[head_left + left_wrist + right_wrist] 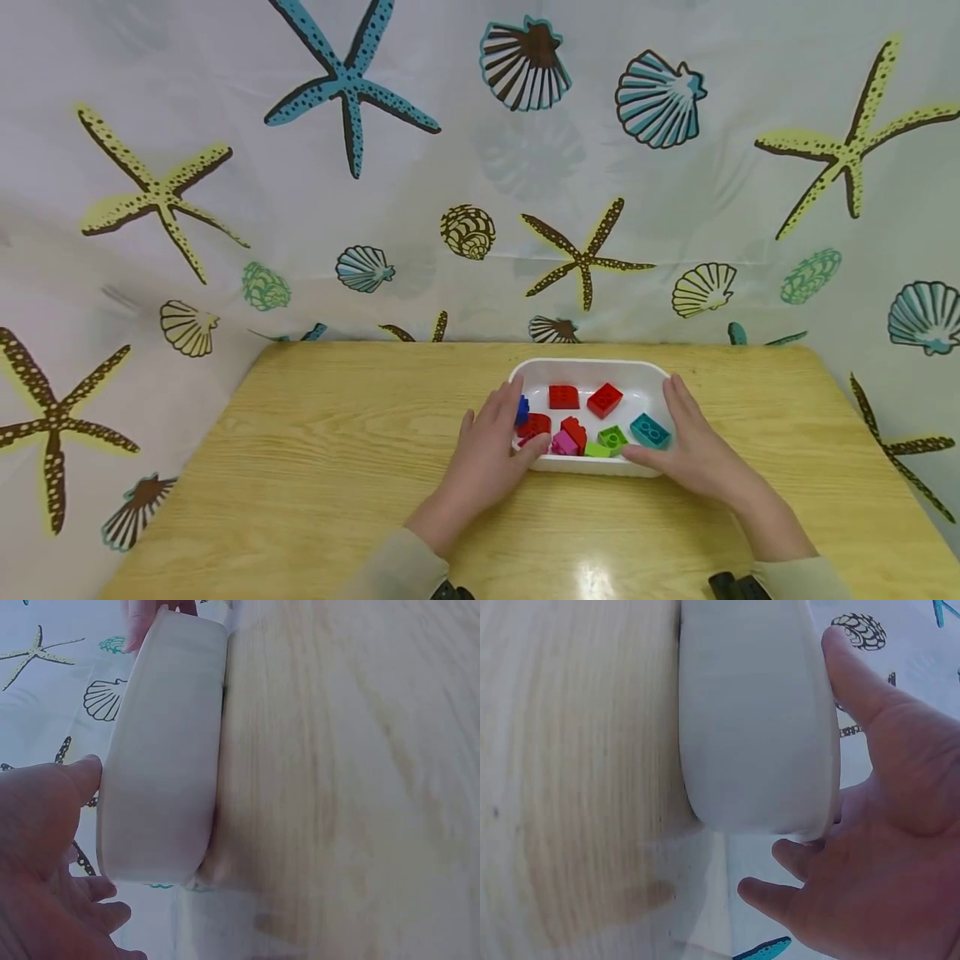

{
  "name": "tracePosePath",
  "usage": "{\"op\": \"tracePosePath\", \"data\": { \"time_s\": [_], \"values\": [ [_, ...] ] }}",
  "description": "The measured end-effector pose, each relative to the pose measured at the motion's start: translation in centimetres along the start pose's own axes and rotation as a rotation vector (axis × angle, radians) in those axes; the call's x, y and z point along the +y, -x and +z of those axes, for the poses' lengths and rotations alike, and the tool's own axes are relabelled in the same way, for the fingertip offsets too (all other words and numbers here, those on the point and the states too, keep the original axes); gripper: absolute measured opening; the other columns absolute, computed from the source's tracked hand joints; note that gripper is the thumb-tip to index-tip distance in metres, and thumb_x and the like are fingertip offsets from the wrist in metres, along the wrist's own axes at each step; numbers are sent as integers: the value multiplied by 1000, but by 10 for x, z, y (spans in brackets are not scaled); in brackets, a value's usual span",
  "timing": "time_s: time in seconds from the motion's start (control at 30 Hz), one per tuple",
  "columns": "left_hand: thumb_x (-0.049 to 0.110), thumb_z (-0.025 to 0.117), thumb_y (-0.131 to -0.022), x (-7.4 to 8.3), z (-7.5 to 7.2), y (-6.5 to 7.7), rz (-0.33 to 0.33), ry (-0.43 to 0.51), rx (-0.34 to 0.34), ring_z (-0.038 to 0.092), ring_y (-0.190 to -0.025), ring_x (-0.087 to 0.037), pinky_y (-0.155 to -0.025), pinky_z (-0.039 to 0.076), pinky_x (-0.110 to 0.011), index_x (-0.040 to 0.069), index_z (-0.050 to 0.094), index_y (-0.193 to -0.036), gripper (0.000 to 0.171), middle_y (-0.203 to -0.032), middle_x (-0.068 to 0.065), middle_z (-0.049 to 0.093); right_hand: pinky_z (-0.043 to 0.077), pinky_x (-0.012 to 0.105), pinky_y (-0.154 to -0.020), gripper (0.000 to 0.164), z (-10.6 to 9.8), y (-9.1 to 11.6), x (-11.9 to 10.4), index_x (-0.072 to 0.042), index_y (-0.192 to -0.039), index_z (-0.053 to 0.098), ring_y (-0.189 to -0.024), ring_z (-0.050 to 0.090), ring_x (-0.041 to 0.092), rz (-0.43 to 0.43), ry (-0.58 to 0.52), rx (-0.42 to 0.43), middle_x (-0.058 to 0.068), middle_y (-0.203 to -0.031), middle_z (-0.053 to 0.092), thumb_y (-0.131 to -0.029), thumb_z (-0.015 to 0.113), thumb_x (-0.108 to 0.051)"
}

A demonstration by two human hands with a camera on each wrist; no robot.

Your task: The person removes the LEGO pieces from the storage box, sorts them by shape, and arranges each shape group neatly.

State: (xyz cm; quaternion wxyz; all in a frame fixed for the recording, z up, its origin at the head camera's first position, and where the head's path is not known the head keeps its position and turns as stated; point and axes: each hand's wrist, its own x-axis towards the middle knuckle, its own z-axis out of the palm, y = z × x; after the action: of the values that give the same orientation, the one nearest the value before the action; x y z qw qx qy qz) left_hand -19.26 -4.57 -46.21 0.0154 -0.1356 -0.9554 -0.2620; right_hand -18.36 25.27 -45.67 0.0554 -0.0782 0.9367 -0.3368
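Note:
A white plastic tray (592,467) rests on the table, with several toy building bricks inside. My left hand (487,454) holds its left end, thumb at the front rim and fingers along the side. At the opposite end my right hand (701,454) holds the tray the same way. The left wrist view shows the left thumb (86,776) at the rim; the right wrist view has the right thumb (844,664) against it. Inside lie red bricks (604,401), a teal brick (650,431), green bricks (612,438), a pink brick (564,443) and a partly hidden blue brick (522,410).
The wooden table (337,467) extends to both sides of the tray. A pale cloth (420,183) printed with starfish and shells hangs behind the table and along its sides. Dark wrist straps (738,586) show at the sleeves.

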Motion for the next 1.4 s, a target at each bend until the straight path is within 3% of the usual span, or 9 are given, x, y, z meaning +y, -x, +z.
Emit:
{"op": "tracePosePath", "data": {
  "time_s": [0.2, 0.5, 0.7, 0.9, 1.1, 1.4],
  "values": [
    [59, 62, -93, 2, 3, -1, -11, -3, -19, 24, -150, -29, -119, 12, -61, 24, 11, -164, 94, -165, -5, 26, 19, 70, -112, 118, -2, 0, 6, 2, -159, -1, -147, 4, 53, -31, -28, -10, 24, -165, -12, -87, 74, -55],
    [55, 68, -91, -7, -15, -19, 45, -116, -56, 39, -141, -28, -118, 24, -55, 21, 31, -160, 84, -154, -5, 42, 21, 72, -110, 120, -2, 1, 11, 0, -160, 3, -147, 5, 55, -25, -8, -31, 20, -166, -14, -84, 76, -57],
    [53, 75, -87, -7, -30, -33, 60, -221, -113, 32, -144, -31, -116, 27, -56, 27, 46, -153, 77, -158, -7, 35, 21, 72, -109, 124, 2, 1, 10, -1, -160, 0, -146, 6, 55, -3, -15, -15, 21, -166, -13, -82, 77, -59],
    [47, 79, -85, 4, -42, -45, 88, -276, -171, 29, -146, -31, -116, 27, -57, 26, 56, -145, 67, -158, -7, 37, 26, 73, -107, 126, -1, 0, 10, -2, -160, -4, -144, 12, 59, 12, 1, 3, 24, -165, -12, -82, 77, -59],
    [45, 80, -85, 14, -40, -54, 92, -356, -222, 30, -145, -32, -114, 28, -59, 24, 62, -138, 60, -154, -8, 42, 24, 74, -107, 124, -4, -1, 16, -3, -160, -4, -145, 10, 57, 10, -5, 1, 23, -165, -10, -83, 77, -57],
    [41, 81, -84, 16, -28, -62, 60, -436, -215, 37, -139, -32, -111, 33, -60, 19, 72, -122, 45, -147, -7, 50, 22, 74, -108, 124, -5, -1, 18, -4, -161, -5, -146, 7, 55, 4, -2, -4, 22, -166, -11, -84, 76, -58]
  ]
}}
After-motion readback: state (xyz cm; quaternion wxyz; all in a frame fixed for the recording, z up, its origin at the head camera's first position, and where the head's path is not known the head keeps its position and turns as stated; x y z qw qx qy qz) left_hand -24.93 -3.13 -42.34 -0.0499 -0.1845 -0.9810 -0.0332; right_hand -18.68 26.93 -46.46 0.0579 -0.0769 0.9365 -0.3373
